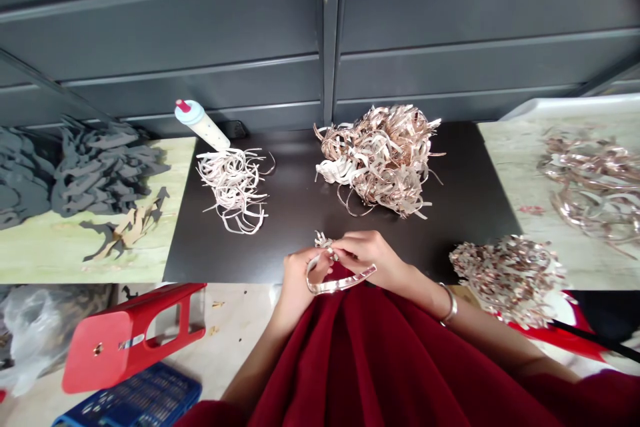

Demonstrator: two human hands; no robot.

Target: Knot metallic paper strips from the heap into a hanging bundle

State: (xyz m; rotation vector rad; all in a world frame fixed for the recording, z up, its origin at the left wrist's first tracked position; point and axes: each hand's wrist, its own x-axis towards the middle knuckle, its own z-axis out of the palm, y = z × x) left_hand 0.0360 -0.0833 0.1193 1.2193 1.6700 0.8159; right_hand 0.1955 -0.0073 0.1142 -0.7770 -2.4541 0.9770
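My left hand (299,273) and my right hand (369,257) meet at the near edge of the black board (295,207). Between their closed fingers is a shiny rose-gold strip (333,285), its loose part curving down in front of my red clothing. Small pale strip ends (323,239) stick out beyond my fingertips. Ahead of my right hand lies a large heap of rose-gold strips (393,160). A smaller bunch of whitish strips (235,187) is to the left, beside a bottle with a red tip (203,123). My fingers partly hide where they pinch.
Dark grey cut pieces (105,163) pile up on the left table. More rose-gold strips (595,180) lie at the right, and a curly bundle (510,273) sits at the table's near edge. A red stool (100,357) and a blue crate (145,400) are below left.
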